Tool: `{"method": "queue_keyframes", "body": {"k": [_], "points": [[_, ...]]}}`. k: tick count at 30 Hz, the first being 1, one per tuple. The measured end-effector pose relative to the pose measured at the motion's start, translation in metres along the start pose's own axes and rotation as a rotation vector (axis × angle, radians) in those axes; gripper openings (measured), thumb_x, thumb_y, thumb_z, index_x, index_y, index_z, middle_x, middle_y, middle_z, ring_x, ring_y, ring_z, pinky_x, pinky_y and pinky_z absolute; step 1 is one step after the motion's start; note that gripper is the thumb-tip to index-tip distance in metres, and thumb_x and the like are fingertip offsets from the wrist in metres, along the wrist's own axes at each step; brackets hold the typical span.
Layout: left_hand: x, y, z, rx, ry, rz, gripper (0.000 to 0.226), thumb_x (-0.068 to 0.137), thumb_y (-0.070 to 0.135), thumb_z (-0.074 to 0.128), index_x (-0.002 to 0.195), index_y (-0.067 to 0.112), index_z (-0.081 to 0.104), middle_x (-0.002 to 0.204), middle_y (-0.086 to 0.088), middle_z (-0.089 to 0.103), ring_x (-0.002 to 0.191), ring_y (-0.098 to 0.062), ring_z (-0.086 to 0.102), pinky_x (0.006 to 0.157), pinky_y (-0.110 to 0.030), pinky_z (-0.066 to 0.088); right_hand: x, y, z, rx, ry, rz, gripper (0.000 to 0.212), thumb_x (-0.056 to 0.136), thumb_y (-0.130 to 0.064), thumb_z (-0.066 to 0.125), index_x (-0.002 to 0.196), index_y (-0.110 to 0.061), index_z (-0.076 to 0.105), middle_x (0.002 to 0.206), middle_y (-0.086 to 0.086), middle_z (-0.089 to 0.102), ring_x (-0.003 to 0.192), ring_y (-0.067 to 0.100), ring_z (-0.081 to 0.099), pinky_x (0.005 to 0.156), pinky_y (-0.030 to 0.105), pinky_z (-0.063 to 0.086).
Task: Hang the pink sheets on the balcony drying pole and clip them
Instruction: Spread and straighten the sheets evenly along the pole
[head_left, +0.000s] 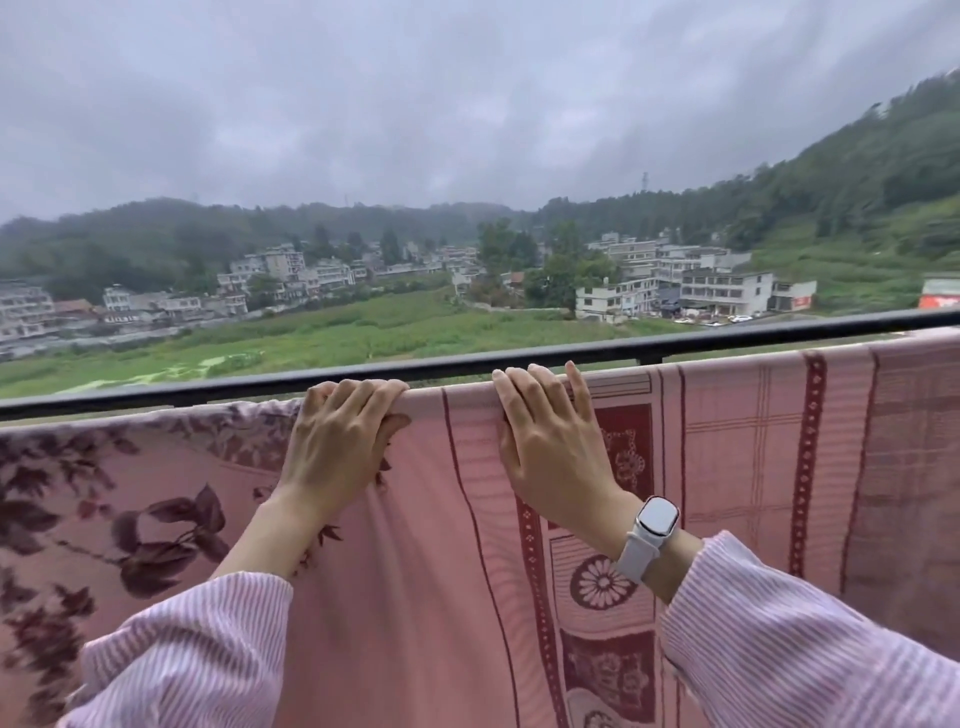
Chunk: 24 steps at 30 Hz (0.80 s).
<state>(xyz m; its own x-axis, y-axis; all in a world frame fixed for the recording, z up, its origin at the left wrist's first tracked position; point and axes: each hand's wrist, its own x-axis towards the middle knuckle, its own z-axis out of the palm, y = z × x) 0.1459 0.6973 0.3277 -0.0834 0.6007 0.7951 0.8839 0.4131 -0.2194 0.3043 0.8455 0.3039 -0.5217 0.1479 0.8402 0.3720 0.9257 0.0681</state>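
Overlooking village (675, 280), pink sheets (727, 467) draping balcony rail (208, 387).

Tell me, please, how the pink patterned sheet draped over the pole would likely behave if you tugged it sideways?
The pink patterned sheet is probably floppy: it puckers under the left hand. It may slide easily, since no clips show. The right hand lies flat on it.

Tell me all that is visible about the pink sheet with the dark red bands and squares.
The pink sheet looks like thin woven cloth with dark red stripes, flower medallions and check lines. It hangs folded over a pole that it hides, nearly smooth, on the near side of the black railing. The right hand lies flat on its top edge; the left hand grips where it meets the leaf-patterned sheet. No clips show.
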Motion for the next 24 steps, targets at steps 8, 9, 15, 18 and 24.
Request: {"method": "queue_keyframes", "body": {"k": [8, 9, 15, 18, 24], "points": [[-0.043, -0.071, -0.020, -0.032, -0.019, -0.171, 0.045, 0.093, 0.039, 0.026, 0.123, 0.014, 0.050, 0.116, -0.006, 0.061, 0.109, -0.025, 0.053, 0.107, -0.046, 0.016, 0.019, -0.053, 0.021, 0.013, 0.039, 0.103, 0.045, 0.086, -0.028, 0.035, 0.126, -0.008, 0.042, 0.115, 0.010, 0.052, 0.120, 0.028, 0.040, 0.110, 0.059, 0.006], [-0.047, -0.077, -0.021, -0.011, -0.022, -0.172, 0.043, 0.092, 0.035, 0.028, 0.125, 0.015, 0.048, 0.118, -0.006, 0.060, 0.112, -0.024, 0.052, 0.108, -0.049, 0.013, 0.022, -0.064, 0.023, 0.031, 0.045, 0.067, 0.045, 0.085, -0.027, 0.036, 0.126, -0.009, 0.042, 0.116, 0.010, 0.053, 0.121, 0.027, 0.039, 0.110, 0.059, 0.006], [-0.056, -0.106, -0.026, -0.105, -0.019, -0.137, 0.043, 0.094, 0.039, 0.028, 0.124, 0.017, 0.049, 0.118, -0.003, 0.059, 0.111, -0.017, 0.044, 0.099, -0.033, 0.025, 0.042, -0.134, 0.048, 0.115, 0.052, -0.033, 0.047, 0.083, -0.027, 0.038, 0.125, -0.008, 0.046, 0.119, 0.008, 0.055, 0.122, 0.026, 0.041, 0.109, 0.057, 0.005], [-0.065, -0.130, -0.034, -0.153, -0.009, -0.216, 0.046, 0.090, 0.041, 0.029, 0.125, 0.018, 0.049, 0.115, -0.002, 0.059, 0.109, -0.020, 0.047, 0.098, -0.031, 0.025, 0.051, -0.157, 0.053, 0.161, 0.098, -0.058, 0.045, 0.084, -0.026, 0.037, 0.124, -0.007, 0.048, 0.120, 0.009, 0.055, 0.123, 0.025, 0.042, 0.109, 0.057, 0.006], [-0.082, -0.182, -0.050, -0.159, -0.011, -0.290, 0.049, 0.082, 0.052, 0.036, 0.112, 0.022, 0.061, 0.109, 0.003, 0.066, 0.105, -0.019, 0.055, 0.098, -0.030, 0.027, 0.074, -0.213, 0.066, 0.192, 0.068, -0.119, 0.042, 0.082, -0.024, 0.039, 0.118, -0.007, 0.054, 0.108, 0.007, 0.060, 0.108, 0.025, 0.054, 0.110, 0.048, 0.013]]}}
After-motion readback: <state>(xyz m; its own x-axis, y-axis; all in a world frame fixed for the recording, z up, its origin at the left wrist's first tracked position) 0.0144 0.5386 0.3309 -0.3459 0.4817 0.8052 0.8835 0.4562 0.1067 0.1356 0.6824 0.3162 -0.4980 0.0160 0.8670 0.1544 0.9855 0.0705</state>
